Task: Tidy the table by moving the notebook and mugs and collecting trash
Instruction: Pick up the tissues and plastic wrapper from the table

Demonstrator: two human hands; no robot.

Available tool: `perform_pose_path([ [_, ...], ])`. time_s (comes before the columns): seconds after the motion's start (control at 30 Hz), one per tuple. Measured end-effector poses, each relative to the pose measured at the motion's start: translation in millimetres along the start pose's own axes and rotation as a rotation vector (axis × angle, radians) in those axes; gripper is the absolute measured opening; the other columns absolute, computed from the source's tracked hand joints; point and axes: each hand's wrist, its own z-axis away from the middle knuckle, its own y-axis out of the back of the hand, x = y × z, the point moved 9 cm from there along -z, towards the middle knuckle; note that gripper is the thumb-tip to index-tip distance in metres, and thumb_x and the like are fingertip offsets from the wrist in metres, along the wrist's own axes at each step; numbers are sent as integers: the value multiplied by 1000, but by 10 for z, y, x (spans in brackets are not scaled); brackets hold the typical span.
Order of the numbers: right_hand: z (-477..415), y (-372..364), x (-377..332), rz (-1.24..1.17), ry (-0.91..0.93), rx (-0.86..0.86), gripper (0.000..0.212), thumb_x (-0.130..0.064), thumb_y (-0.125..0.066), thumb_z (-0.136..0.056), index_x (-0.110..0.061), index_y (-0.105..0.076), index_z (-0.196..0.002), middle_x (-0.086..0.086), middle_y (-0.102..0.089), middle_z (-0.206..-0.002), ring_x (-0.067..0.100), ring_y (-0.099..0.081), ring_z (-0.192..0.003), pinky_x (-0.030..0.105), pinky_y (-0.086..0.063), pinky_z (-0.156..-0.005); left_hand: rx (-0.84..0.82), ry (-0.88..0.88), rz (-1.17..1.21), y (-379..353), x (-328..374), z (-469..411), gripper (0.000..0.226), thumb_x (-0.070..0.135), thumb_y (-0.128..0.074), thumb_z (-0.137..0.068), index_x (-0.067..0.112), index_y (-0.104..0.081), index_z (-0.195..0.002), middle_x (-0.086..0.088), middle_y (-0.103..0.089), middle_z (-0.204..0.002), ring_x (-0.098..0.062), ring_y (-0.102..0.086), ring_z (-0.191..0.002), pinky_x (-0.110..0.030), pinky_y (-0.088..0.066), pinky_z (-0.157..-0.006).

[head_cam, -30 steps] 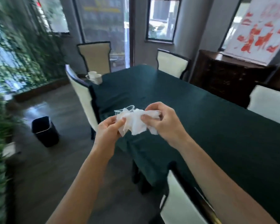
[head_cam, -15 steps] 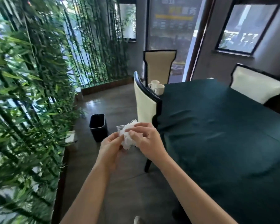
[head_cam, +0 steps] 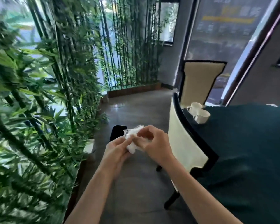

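Note:
A crumpled white tissue wad [head_cam: 130, 147] with a clear plastic cup [head_cam: 132, 127] poking out of it is held between both hands over the floor. My left hand [head_cam: 115, 148] grips it from below and my right hand [head_cam: 153, 143] pinches it from the right. Just beyond the hands a black trash bin [head_cam: 117, 132] stands on the floor, partly hidden by them. Two white mugs [head_cam: 199, 113] sit together on the near corner of the dark green table [head_cam: 249, 143].
A cream chair with black trim [head_cam: 184, 143] stands between me and the table, and another cream chair [head_cam: 200, 81] is behind the mugs. Dense bamboo plants [head_cam: 39, 110] fill the left side. Grey floor stretches ahead.
The view has swung left from the table toward the bamboo and the bin. Both hands kept hold of the tissue and cup and squeezed it tighter; the bin is now right behind them.

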Motion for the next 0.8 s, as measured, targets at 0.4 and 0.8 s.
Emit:
perform_pose_path([
  [0.4, -2025, -1194, 18, 123, 59, -72, 13, -17, -85, -81, -22, -83, -93, -11, -81, -89, -2, -74, -85, 17, -58, -81, -29, -31, -49, 838, 942, -1972, 15, 23, -83, -78, 11, -81, -87, -11, -76, -87, -19, -72, -77, -32, -57, -80],
  [0.8, -3512, -1633, 674, 111, -54, 7, 11, -15, -86, -78, -22, -79, -83, -11, -79, -82, -3, -73, -81, 10, -56, -74, -1, 46, -117, 1249, 1116, -3785, 26, 13, -78, -89, -7, -76, -105, -20, -77, -97, -28, -71, -88, -41, -57, -87],
])
